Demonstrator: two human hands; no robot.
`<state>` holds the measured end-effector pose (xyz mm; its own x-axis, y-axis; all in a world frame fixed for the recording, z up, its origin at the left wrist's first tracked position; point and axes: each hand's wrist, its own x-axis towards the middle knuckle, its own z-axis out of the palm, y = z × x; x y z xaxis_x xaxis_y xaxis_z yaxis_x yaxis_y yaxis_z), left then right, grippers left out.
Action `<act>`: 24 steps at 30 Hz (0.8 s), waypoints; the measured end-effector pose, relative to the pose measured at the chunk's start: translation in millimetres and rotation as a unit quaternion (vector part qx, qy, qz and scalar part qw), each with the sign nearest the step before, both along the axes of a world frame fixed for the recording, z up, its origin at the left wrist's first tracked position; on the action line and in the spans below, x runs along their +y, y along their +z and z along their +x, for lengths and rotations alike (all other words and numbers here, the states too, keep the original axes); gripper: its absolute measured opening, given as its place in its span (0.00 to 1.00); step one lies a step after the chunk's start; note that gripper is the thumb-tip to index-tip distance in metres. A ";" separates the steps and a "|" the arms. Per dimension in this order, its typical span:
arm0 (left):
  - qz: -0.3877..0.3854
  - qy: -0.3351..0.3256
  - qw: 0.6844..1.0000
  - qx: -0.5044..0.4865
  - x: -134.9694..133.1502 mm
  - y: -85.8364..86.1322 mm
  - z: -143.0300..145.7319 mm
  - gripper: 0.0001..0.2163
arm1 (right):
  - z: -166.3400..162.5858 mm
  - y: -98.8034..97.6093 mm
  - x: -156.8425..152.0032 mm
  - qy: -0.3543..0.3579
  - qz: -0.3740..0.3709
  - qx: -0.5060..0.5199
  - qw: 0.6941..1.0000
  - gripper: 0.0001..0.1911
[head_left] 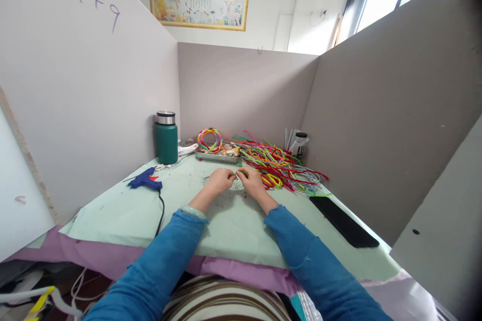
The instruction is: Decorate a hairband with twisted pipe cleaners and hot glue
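Over the middle of the table, my left hand (221, 180) and my right hand (253, 181) meet almost fingertip to fingertip. Both are closed in a pinch. A small green piece (237, 174), apparently pipe cleaner, shows at the fingertips of my right hand; its shape is mostly hidden by the fingers. What my left fingers pinch is too small to make out. Just beyond my right hand spreads a heap of multicoloured pipe cleaners (271, 158). Behind my hands stands a metal tray (216, 157) of small pieces, with a colourful wound ring (210, 140) on it.
A blue glue gun (146, 179) lies at left, its black cord (161, 215) running off the front edge. Behind it stands a green bottle (166, 143). At right lies a flat black object (343, 221); a black-topped container (300, 144) stands behind the heap. Grey partitions (244, 90) enclose the table.
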<state>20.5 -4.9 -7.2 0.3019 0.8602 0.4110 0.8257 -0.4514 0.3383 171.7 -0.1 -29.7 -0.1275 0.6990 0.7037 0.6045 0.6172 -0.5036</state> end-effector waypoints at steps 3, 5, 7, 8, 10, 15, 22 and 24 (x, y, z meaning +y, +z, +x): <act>-0.008 0.002 1.000 -0.018 -0.3 0.4 -0.1 0.13 | 0.8 -0.2 2.0 0.008 -0.028 0.018 0.999 0.10; -0.011 0.007 1.000 -0.024 -0.3 0.8 -0.2 0.13 | 1.5 -0.4 4.1 0.015 -0.052 0.028 0.998 0.11; -0.010 0.012 1.000 -0.023 -0.1 1.2 -0.1 0.14 | 2.3 -0.8 6.5 0.020 -0.071 0.035 0.997 0.12; -0.009 0.015 1.000 -0.021 -0.1 1.3 0.0 0.15 | 2.7 -1.1 7.6 0.023 -0.078 0.037 0.996 0.12; -0.006 0.019 1.000 -0.019 -0.4 1.8 0.3 0.16 | 3.2 -1.7 9.2 0.028 -0.089 0.043 0.995 0.13; -0.001 0.032 0.998 -0.050 -3.4 3.9 0.8 0.14 | 3.7 -4.0 10.9 0.038 -0.111 0.051 0.992 0.14; 0.005 0.012 0.997 -0.079 -3.4 3.8 0.0 0.12 | 5.1 -6.2 13.0 0.047 -0.122 0.037 0.991 0.13; 0.009 0.004 0.997 -0.080 -3.0 3.2 0.1 0.12 | 5.1 -6.2 13.4 0.038 -0.122 0.036 0.991 0.12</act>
